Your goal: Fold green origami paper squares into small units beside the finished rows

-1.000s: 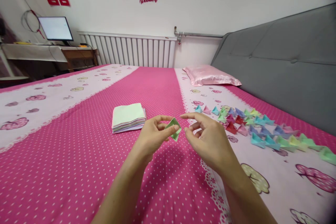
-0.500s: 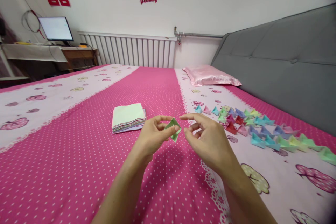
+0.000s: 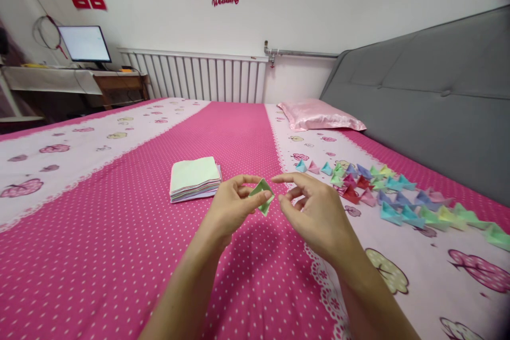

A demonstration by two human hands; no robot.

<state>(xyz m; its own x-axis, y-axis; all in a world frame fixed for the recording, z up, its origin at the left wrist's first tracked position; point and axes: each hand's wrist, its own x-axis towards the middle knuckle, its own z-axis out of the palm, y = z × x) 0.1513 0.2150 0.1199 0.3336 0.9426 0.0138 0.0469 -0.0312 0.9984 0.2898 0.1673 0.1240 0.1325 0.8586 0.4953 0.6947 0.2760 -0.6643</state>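
Note:
My left hand [image 3: 233,203] pinches a small folded green paper piece [image 3: 263,195] between thumb and fingers, held above the pink dotted bedspread [image 3: 119,234]. Just to its right, my right hand [image 3: 314,210] hovers with the fingers curled and apart, its forefinger tip close to the paper's top corner and nothing gripped. A stack of pastel square papers [image 3: 194,177] lies on the bed just left of and beyond my left hand. Several finished folded paper pieces [image 3: 394,199] in blue, green, pink and red lie in rows to the right.
A pink satin pillow [image 3: 319,115] rests near the grey padded headboard [image 3: 430,101] on the right. A white radiator [image 3: 199,77] runs along the far wall. A desk with a lit monitor [image 3: 84,43] stands at the far left.
My right hand has edged slightly left, toward the green paper. My left hand and the paper have barely shifted.

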